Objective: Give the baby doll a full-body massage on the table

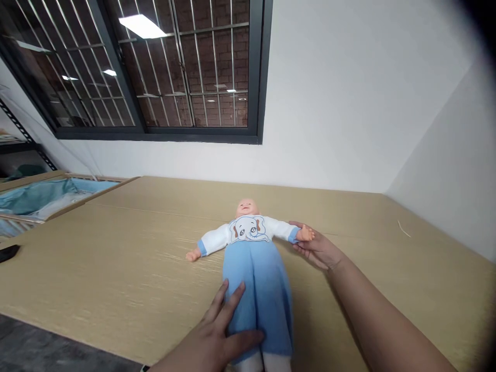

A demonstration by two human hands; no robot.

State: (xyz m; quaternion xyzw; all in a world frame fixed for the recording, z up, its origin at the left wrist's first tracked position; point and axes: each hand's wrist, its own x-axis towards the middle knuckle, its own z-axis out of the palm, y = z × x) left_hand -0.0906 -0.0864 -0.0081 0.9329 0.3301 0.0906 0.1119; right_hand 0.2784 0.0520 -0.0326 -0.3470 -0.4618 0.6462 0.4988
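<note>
A baby doll (252, 261) lies on its back on a tan covered surface (127, 248), its head at the far end. It wears a white top with an elephant picture and light blue trousers. My left hand (213, 333) rests on the trouser leg on the left, fingers spread and thumb across the lower legs. With my right hand (321, 252) I hold the doll's arm on the right near the blue cuff, fingers partly hidden behind it. The doll's other arm stretches out to the left, untouched.
At the left stands a wooden-framed crib (93, 199) with a blue-green lining. A black object (8, 253) lies at the left edge, and a thin pale strip (403, 229) at the right. A barred window (174, 67) and white walls rise behind.
</note>
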